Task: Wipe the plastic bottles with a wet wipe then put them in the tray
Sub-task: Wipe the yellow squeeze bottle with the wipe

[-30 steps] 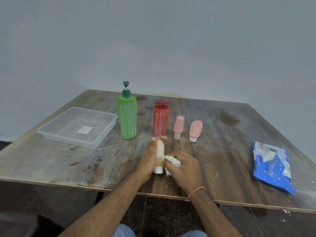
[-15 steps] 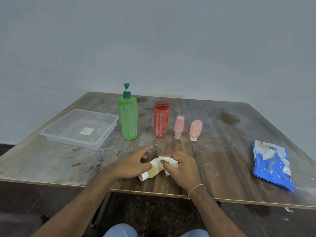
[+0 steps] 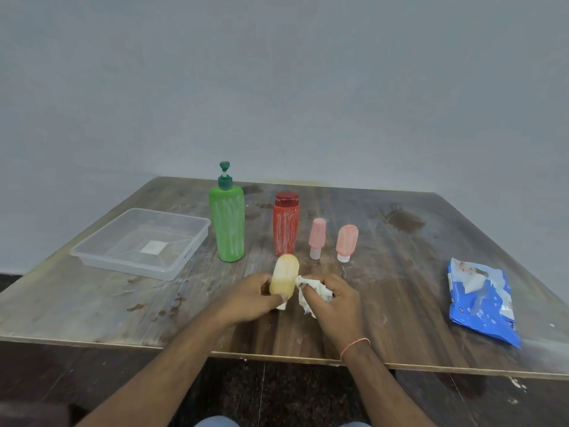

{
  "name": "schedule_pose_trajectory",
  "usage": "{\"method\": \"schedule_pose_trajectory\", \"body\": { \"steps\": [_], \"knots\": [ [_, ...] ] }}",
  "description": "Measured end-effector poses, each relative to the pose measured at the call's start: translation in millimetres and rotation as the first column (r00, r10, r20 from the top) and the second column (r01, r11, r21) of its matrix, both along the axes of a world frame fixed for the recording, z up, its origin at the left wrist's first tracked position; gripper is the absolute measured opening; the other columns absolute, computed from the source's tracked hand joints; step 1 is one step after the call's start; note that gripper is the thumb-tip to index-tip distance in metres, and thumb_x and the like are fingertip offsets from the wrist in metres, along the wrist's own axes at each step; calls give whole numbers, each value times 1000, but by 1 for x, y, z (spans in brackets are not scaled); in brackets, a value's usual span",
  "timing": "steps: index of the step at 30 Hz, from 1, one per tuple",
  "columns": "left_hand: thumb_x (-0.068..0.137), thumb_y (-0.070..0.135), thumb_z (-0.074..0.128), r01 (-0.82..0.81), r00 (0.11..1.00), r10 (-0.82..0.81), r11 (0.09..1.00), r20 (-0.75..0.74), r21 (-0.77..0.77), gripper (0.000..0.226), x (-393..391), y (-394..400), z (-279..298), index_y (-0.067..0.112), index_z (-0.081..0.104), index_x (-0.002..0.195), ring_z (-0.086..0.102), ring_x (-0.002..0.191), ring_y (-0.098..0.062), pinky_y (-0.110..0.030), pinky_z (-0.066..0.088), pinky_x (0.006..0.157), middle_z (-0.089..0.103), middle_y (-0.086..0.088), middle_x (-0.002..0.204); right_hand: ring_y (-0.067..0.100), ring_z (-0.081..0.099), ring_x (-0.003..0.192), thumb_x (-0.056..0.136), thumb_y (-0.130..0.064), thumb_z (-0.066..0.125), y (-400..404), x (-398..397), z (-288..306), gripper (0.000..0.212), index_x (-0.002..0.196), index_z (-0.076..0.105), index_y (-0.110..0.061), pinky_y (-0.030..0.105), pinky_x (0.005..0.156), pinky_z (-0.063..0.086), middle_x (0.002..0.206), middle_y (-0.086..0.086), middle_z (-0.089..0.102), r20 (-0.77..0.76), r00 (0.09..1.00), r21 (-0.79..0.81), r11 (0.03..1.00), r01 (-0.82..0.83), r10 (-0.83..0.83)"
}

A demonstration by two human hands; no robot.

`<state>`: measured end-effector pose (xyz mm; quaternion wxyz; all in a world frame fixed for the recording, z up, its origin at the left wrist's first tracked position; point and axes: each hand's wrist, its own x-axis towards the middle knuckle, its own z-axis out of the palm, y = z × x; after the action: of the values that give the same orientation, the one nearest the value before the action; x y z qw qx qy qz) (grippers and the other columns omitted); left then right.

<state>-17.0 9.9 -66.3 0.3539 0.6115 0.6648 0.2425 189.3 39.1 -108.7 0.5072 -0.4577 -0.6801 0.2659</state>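
Left hand point(image 3: 249, 298) fingers curled round smooth rounded yellow bottle point(image 3: 284, 275), cap end down, over scuffed wooden table point(image 3: 400, 303). Right hand point(image 3: 334, 302) fingers bunched on crumpled white wipe point(image 3: 311, 291), touching bottle's side. Farther left, clear rectangular plastic tray point(image 3: 141, 241).

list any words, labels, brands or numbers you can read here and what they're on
No text can be read in this view.
Blue wipes packet: print and a picture on its front, too blurred to read.
Clear tray: a white sticker on its floor, nothing legible on it.
Green pump bottle, red bottle, two pink bottles and the yellow bottle held in the left hand: no labels visible.
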Motion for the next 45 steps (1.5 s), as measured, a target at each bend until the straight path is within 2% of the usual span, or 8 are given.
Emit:
{"method": "schedule_pose_trajectory", "body": {
  "steps": [2,5,12,22,28,32,38,45],
  "knots": [
    [100,29,73,-44,962,38,999,269,16,38,8,1,-9,23,64,136,74,106,-7,-38,63,95,78,12,116,3,71,88,91,-33,81,1,2,2,11,95,76,-42,22,68,62,88,-22,75,-21,1000,-8,1000,14,-15],
    [101,25,73,-83,931,41,991,362,102,41,17,0,-20,26,63,141,73,111,-4,-39,61,102,78,16,121,1,70,89,90,-36,80,4,4,4,11,96,74,-42,16,66,58,88,-25,72,50,998,52,998,33,-35],
    [95,29,78,-61,960,-1,976,280,209,41,19,-5,-26,58,63,121,76,102,-13,-47,60,100,81,12,106,1,67,85,90,-36,79,13,0,-2,14,102,71,-38,26,68,61,95,-28,69,207,974,183,982,56,-94],
    [94,22,81,-54,955,-26,965,295,258,43,19,-5,-26,56,65,116,77,87,-18,-43,61,89,81,14,93,8,64,75,87,-24,82,12,0,-2,14,98,75,-29,35,63,59,89,-15,72,180,961,276,948,157,-211],
    [94,19,80,-83,947,-7,961,320,264,48,18,-5,-29,57,65,119,76,91,-29,-46,62,91,81,14,100,6,66,79,88,-33,82,10,2,-7,15,101,77,-27,25,66,57,93,-13,74,243,965,274,961,33,-102],
    [91,25,83,-91,956,10,960,293,264,50,20,-4,-30,64,62,113,78,88,-14,-45,64,91,80,18,105,7,63,74,86,-25,84,11,0,-4,15,98,75,-26,26,62,55,89,-13,72,204,959,290,948,134,-198],
    [91,23,83,-94,955,9,956,296,277,47,20,-2,-36,44,70,131,77,87,-15,-48,64,89,80,16,105,6,65,79,87,-43,75,9,2,-7,20,99,77,-27,23,66,55,92,-13,74,229,968,266,963,39,-102],
    [89,24,85,-100,957,10,950,291,296,46,22,-1,-38,48,71,126,76,84,-16,-46,65,86,79,18,102,6,66,81,87,-34,78,8,3,-8,16,101,78,-26,27,67,57,94,-13,73,228,971,284,959,4,-72]
  ]
}}
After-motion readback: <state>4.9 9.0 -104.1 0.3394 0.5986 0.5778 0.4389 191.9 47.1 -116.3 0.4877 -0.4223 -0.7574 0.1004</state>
